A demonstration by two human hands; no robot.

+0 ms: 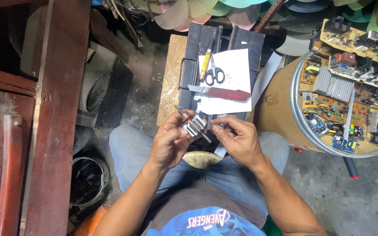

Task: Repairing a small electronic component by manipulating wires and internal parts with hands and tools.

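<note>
My left hand (170, 142) grips a small ribbed metal heat sink (195, 126) together with a thin screwdriver (184, 114) whose shaft slants up to the left and down to the right. My right hand (237, 137) pinches a small metal part (218, 117) just right of the heat sink, fingertips almost touching it. Both hands hover over my lap, above my blue jeans and a yellowish stool edge (200, 159).
A dark metal box (224, 41) in front carries white paper, black-handled scissors (215, 73), a yellow pen-like tool (205, 64) and a red flat piece (229, 93). A round drum (285, 109) at right holds several circuit boards. Red wooden furniture (53, 118) stands at left, a bucket (88, 179) below.
</note>
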